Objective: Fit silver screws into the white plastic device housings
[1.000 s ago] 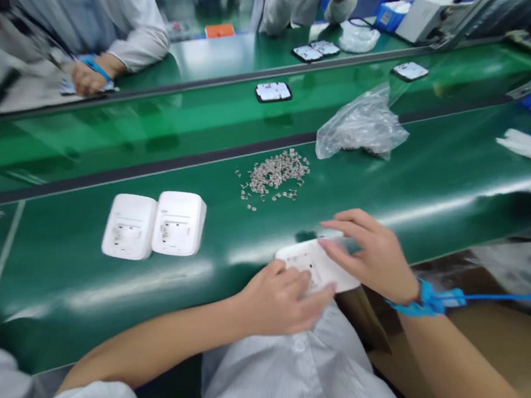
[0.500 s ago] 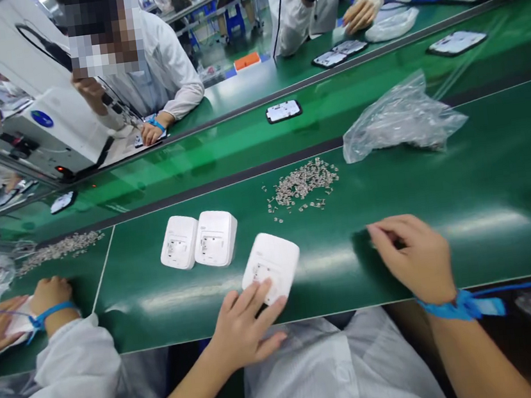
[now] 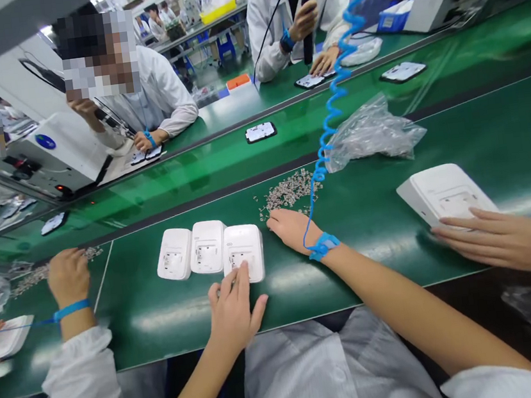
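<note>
Three white plastic housings (image 3: 173,244) (image 3: 206,237) (image 3: 251,242) lie in a row on the green table, each with a recessed opening. My left hand (image 3: 232,303) rests its fingertips on the lower face of the rightmost one, fingers spread, not wrapped round it. At the near edge of a heap of small metal pieces (image 3: 288,190) is my right hand (image 3: 293,229). Its fingers are drawn together, and what may be between the tips is hidden. A blue wrist strap (image 3: 323,245) with a coiled cord circles my right wrist.
On the right, another person's hand (image 3: 497,238) touches a tilted white housing (image 3: 448,186). A clear plastic bag (image 3: 373,131) lies behind the heap. The blue coiled cord (image 3: 333,100) hangs across the view. A co-worker's hand (image 3: 69,275) works at the left, by another metal heap.
My right hand has moved left to the heap. The housing under my left hand has straightened and shifted up-left beside the other two. At the right, another person's hand and a housing have appeared.
</note>
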Action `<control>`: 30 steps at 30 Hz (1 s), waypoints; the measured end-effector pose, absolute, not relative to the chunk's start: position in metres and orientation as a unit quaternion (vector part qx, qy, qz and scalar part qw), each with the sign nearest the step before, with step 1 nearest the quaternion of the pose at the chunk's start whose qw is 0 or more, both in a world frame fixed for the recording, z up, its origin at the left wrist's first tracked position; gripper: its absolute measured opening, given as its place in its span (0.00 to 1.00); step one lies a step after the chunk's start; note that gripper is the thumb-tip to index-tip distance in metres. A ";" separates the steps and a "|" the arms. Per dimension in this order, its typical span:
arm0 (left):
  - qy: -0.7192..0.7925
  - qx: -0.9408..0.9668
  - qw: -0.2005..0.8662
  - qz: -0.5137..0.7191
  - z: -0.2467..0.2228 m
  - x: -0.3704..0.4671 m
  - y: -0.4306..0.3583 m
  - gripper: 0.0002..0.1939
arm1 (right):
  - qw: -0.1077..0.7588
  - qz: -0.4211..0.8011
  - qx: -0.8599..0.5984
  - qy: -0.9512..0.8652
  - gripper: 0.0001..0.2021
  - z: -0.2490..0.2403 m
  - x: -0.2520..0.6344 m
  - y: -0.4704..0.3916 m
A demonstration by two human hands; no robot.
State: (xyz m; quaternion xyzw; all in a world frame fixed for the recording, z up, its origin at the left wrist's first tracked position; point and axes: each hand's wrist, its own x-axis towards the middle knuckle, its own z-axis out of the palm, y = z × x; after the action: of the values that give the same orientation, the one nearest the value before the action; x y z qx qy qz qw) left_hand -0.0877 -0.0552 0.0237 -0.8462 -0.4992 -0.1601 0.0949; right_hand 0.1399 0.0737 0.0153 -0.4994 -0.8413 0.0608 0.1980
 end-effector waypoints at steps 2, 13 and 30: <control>-0.507 -0.841 0.113 -0.150 0.021 -0.090 -0.053 0.30 | 0.204 0.033 -0.492 -0.846 0.10 0.015 0.144 0.063; -0.580 -0.769 0.216 -0.159 0.021 -0.139 -0.018 0.21 | 0.369 -0.083 -0.626 -0.681 0.11 0.014 0.310 -0.028; -0.128 -0.973 0.025 -0.191 0.030 0.060 0.008 0.25 | 0.390 -0.028 -0.594 -0.703 0.10 0.042 0.282 -0.037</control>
State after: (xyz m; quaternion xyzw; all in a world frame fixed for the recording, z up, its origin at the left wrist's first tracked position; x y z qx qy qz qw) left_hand 0.0602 0.0085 0.0303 -0.9728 -0.1281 -0.1913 0.0252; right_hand 0.2823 -0.0368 0.0417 -0.5942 -0.7026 -0.0277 0.3904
